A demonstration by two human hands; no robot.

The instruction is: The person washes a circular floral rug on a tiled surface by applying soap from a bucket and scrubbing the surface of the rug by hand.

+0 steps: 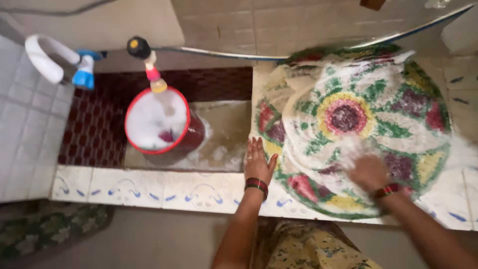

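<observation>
The round flowered mat (348,124), white with suds, fills nearly the whole tiled ledge (149,189) on the right. The left hand (259,162) lies flat at its edge, with a strip of bare tile beside it. Left of that, the red bucket (157,122) stands under the tap (147,62), blocking the sunken wet floor; a narrow soapy patch beside it is open.

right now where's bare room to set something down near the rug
Free: the tiled ledge left of the left hand, and the wet floor between the red bucket and the soapy round rug. Crowded: the rug, under the right hand.
</observation>
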